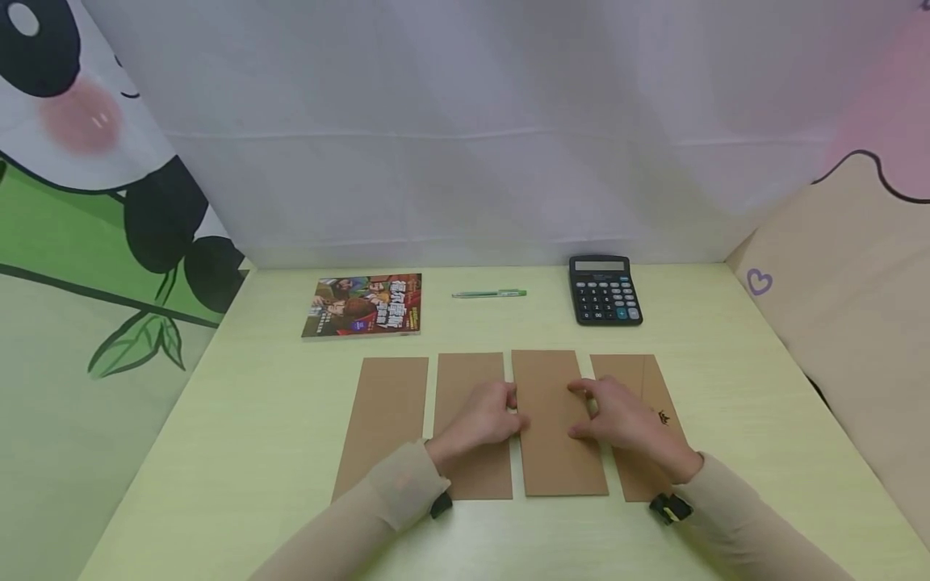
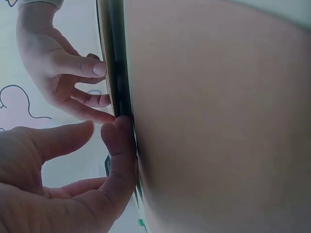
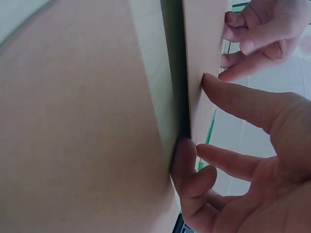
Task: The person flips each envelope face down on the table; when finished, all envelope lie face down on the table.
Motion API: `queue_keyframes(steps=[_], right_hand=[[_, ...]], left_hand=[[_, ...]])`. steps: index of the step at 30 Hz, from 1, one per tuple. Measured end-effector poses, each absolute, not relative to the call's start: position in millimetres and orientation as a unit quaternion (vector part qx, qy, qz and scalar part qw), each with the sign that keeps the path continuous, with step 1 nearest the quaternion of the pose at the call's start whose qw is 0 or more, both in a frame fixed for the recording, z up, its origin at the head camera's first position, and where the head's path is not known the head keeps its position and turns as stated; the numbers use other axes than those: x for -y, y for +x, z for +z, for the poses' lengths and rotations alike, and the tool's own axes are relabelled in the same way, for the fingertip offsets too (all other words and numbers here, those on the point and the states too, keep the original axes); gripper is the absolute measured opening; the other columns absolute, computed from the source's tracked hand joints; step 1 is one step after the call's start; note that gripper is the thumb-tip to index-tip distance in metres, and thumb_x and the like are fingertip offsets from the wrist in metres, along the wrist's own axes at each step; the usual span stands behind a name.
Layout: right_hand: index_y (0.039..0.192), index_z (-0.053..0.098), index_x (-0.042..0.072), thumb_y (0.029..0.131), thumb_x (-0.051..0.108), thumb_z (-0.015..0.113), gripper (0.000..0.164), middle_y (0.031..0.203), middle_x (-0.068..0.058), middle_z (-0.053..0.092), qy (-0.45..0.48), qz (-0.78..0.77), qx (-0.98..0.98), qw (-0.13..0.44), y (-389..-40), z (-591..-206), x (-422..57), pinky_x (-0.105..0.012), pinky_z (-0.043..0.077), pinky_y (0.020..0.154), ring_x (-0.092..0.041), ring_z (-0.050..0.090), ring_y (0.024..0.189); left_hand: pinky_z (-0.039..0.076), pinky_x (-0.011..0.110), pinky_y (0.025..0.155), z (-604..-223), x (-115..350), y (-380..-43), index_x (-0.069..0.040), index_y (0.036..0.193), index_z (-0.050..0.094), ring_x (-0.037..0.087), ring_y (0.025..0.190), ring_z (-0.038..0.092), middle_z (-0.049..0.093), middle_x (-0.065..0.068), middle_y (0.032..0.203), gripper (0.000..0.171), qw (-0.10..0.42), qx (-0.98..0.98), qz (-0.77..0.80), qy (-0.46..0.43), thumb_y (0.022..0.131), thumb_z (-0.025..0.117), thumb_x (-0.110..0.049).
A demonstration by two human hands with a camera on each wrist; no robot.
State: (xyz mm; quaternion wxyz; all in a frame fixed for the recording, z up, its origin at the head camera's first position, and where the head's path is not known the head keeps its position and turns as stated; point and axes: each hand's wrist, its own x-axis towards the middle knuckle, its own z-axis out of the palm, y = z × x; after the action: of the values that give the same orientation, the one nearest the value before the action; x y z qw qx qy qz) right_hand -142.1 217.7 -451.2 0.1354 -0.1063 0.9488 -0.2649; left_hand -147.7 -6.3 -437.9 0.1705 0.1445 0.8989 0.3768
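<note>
Several flat brown cardboard rectangles lie side by side on the table. The third cardboard rectangle from the left (image 1: 550, 460) is between both hands, and a dark gap shows under its edge in the wrist views. My left hand (image 1: 483, 415) has bent fingers at its left edge, the thumb reaching over it. At the right edge my right hand (image 1: 628, 420) pinches it, with thumb and fingertips on the face and a finger against the side. Under the right hand lies another rectangle (image 1: 647, 476) with a small black mark. The second rectangle (image 1: 468, 367) sits beneath the left hand.
A leftmost cardboard rectangle (image 1: 392, 395) lies beside the left forearm. Behind the row are a colourful book (image 1: 363, 305), a green pen (image 1: 489, 294) and a black calculator (image 1: 605, 290). A white cloth wall (image 1: 465, 177) borders the back of the pale table (image 1: 240, 420).
</note>
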Motion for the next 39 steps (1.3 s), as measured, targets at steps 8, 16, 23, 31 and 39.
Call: queue_keyframes(steps=[8,16,23,31,39], right_hand=[[0.126,0.06,0.004,0.068,0.023,0.087,0.066,0.1,-0.007,0.057,-0.093,-0.248,-0.953,0.146,-141.4,-443.0,-212.6,-0.038,0.043,0.073,-0.024,0.048,0.088],[0.125,0.06,0.003,0.067,0.022,0.088,0.067,0.099,-0.007,0.058,-0.096,-0.24,-0.955,0.143,-140.9,-441.2,-211.8,-0.038,0.043,0.073,-0.024,0.047,0.088],[0.124,0.06,0.002,0.068,0.021,0.087,0.065,0.095,-0.006,0.056,-0.099,-0.24,-0.955,0.141,-139.8,-440.6,-210.9,-0.037,0.042,0.071,-0.024,0.046,0.086],[0.125,0.06,0.003,0.068,0.021,0.087,0.066,0.095,-0.007,0.055,-0.089,-0.238,-0.957,0.142,-138.5,-437.6,-209.2,-0.037,0.042,0.071,-0.024,0.046,0.085],[0.126,0.058,-0.001,0.07,0.022,0.086,0.066,0.113,-0.019,0.056,-0.071,-0.271,-0.952,0.124,-137.2,-433.3,-221.1,-0.046,0.046,0.081,-0.033,0.053,0.1]], left_hand=[[0.027,0.024,0.043,-431.4,5.5,-143.4,-0.005,0.063,0.051,0.011,0.045,0.037,0.037,-0.004,0.051,0.035,0.182,-0.897,0.375,0.149,0.088,0.067,-0.022],[0.023,0.022,0.041,-425.6,2.8,-137.6,-0.009,0.056,0.045,0.008,0.041,0.032,0.031,-0.007,0.047,0.042,0.173,-0.898,0.376,0.151,0.087,0.069,-0.024],[0.021,0.022,0.041,-425.1,2.7,-135.7,-0.012,0.052,0.04,0.006,0.04,0.028,0.027,-0.009,0.045,0.047,0.17,-0.898,0.375,0.156,0.086,0.07,-0.025],[0.019,0.021,0.041,-429.8,3.1,-137.9,-0.013,0.054,0.036,0.005,0.04,0.025,0.023,-0.01,0.046,0.048,0.162,-0.9,0.37,0.164,0.086,0.069,-0.027],[0.022,0.022,0.041,-427.7,1.4,-140.3,-0.008,0.057,0.042,0.006,0.041,0.029,0.027,-0.008,0.048,0.043,0.162,-0.9,0.368,0.17,0.086,0.07,-0.025]])
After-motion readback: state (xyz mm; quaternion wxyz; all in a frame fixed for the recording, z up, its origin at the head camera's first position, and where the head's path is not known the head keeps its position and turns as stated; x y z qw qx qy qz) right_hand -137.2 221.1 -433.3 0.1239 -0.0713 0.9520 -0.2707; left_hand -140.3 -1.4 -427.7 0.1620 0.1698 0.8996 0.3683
